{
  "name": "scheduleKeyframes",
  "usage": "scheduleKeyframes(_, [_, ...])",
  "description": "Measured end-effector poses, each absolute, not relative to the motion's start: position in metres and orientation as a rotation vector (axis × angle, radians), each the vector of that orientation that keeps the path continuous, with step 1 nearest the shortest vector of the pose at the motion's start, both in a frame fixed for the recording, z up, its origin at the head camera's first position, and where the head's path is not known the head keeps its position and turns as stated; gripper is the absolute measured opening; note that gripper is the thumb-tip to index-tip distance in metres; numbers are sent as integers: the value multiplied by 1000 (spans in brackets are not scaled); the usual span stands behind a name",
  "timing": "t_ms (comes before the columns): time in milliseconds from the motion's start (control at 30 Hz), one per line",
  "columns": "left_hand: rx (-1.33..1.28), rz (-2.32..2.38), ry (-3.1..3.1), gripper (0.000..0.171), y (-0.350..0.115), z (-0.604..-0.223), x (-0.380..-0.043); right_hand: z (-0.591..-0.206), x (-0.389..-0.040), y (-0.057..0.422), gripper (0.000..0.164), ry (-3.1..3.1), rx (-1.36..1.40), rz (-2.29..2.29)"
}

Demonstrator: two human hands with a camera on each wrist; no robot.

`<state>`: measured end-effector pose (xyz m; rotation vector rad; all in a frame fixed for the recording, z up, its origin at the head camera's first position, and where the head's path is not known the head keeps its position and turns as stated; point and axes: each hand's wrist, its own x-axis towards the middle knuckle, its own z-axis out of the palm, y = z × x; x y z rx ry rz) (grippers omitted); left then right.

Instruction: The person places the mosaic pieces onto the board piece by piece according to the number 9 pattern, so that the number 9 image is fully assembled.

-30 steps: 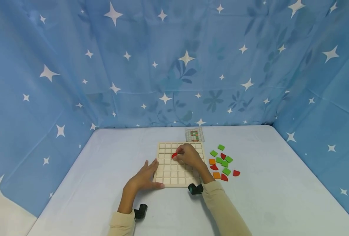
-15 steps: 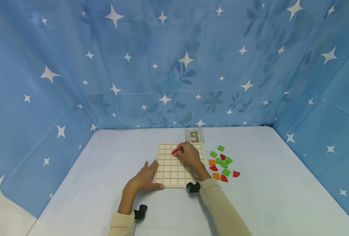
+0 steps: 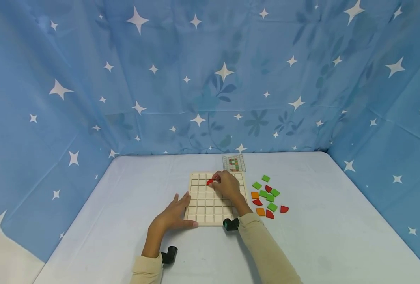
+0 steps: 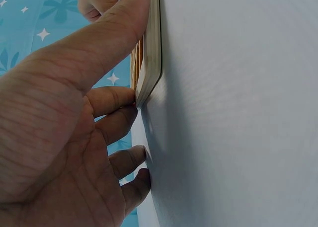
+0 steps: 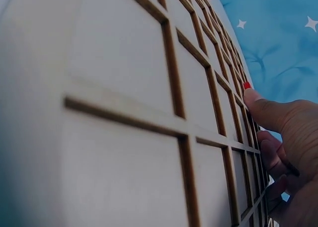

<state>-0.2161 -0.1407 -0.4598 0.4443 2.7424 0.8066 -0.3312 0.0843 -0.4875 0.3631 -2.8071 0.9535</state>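
Observation:
A pale wooden grid board (image 3: 200, 209) lies on the table in the head view. My right hand (image 3: 228, 185) is over its upper half and pinches a red quarter-circle tile (image 3: 210, 182) between thumb and fingers. Only a small red bit of that tile (image 5: 247, 85) shows past the thumb in the right wrist view. At the board's near left corner my left hand (image 3: 174, 213) rests with fingers spread, fingertips at the left edge and thumb along the front edge. The left wrist view shows these fingers (image 4: 117, 100) touching the board's side (image 4: 155, 48).
Loose tiles lie right of the board: several green squares (image 3: 272, 207), orange squares (image 3: 260, 212) and red quarter-circles (image 3: 284, 209). Behind the board is a pattern card (image 3: 227, 162) with a coloured grid. A starry blue curtain (image 3: 167, 90) hangs around the white table (image 3: 149, 173).
Holding the red tile, my right hand has moved slightly away from me, up the board, then stayed nearly still. My left hand has not moved.

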Motion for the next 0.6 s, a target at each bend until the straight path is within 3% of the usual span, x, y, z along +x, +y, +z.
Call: scheduleKeyframes(600, [454,795,2734,102,-141,-458,-216,-488,-329,86,21,-2786,354,1002])
